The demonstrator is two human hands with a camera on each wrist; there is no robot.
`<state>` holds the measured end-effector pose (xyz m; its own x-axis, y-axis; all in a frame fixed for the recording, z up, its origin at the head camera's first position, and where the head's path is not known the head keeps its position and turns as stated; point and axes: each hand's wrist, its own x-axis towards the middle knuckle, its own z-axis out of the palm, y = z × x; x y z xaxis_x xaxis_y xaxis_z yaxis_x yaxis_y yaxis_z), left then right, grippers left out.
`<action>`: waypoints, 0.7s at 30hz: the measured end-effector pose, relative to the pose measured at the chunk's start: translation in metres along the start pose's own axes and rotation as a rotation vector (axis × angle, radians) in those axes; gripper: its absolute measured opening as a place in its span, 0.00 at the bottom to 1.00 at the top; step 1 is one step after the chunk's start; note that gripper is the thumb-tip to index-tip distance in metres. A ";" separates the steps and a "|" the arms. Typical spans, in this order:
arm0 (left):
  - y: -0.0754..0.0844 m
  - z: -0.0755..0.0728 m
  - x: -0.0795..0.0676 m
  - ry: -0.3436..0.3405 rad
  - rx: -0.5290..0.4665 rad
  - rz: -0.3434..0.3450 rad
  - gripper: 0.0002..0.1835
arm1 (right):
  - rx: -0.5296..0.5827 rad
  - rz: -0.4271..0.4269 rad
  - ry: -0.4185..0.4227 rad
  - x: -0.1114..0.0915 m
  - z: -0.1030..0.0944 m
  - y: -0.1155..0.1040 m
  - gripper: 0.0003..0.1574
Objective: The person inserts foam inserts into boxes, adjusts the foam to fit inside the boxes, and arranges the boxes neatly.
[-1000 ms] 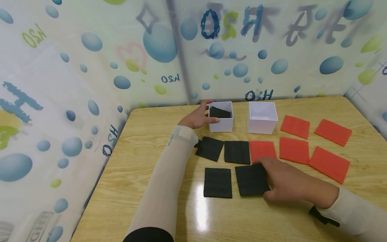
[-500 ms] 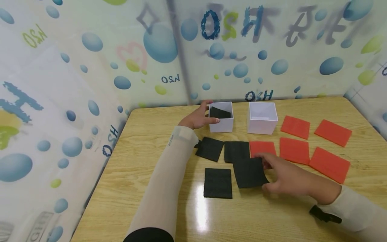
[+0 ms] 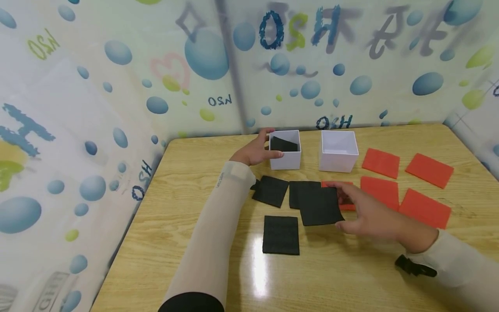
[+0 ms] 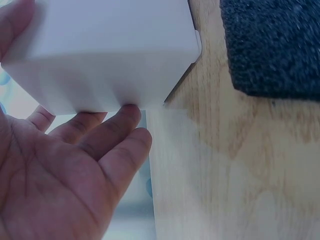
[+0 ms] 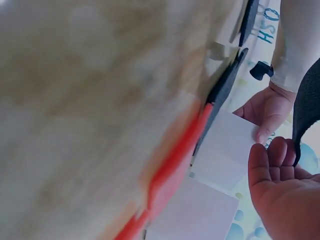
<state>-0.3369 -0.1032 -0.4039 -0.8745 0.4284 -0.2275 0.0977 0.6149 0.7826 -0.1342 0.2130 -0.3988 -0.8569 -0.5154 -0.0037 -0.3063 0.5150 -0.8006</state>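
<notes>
My left hand (image 3: 253,151) steadies a white open-topped box (image 3: 285,161), its thumb across the front and its fingers round the left side. Black pieces (image 3: 283,144) stand inside that box. My right hand (image 3: 370,216) pinches a black foam square (image 3: 320,208) by its right edge, raised above the table and overlapping another black square (image 3: 302,190) in the head view. The right wrist view shows the held square (image 5: 307,105) bending slightly at the fingertips. In the left wrist view, the fingers (image 4: 117,127) touch the box wall.
A second white box (image 3: 337,162) stands right of the first. Several red squares (image 3: 379,190) lie on the right of the wooden table (image 3: 175,173). More black squares (image 3: 280,235) lie flat at the centre. A printed curtain (image 3: 312,65) hangs behind the table.
My right hand has lifted the black foam square off the table and moved it forward, towards the boxes. The left hand stays on the box.
</notes>
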 end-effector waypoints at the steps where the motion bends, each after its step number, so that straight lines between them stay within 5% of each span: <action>1: 0.000 0.000 0.000 -0.001 -0.004 0.002 0.57 | 0.003 -0.004 0.004 0.002 -0.001 -0.001 0.57; 11: -0.001 0.000 0.001 0.000 -0.004 -0.002 0.57 | 0.009 -0.075 0.039 0.021 -0.009 -0.010 0.56; 21: 0.001 0.001 -0.002 0.001 -0.039 0.007 0.56 | 0.007 -0.050 0.067 0.042 -0.018 -0.020 0.56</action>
<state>-0.3347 -0.1027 -0.4032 -0.8741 0.4321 -0.2218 0.0850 0.5856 0.8061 -0.1715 0.1929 -0.3721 -0.8666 -0.4931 0.0763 -0.3466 0.4849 -0.8029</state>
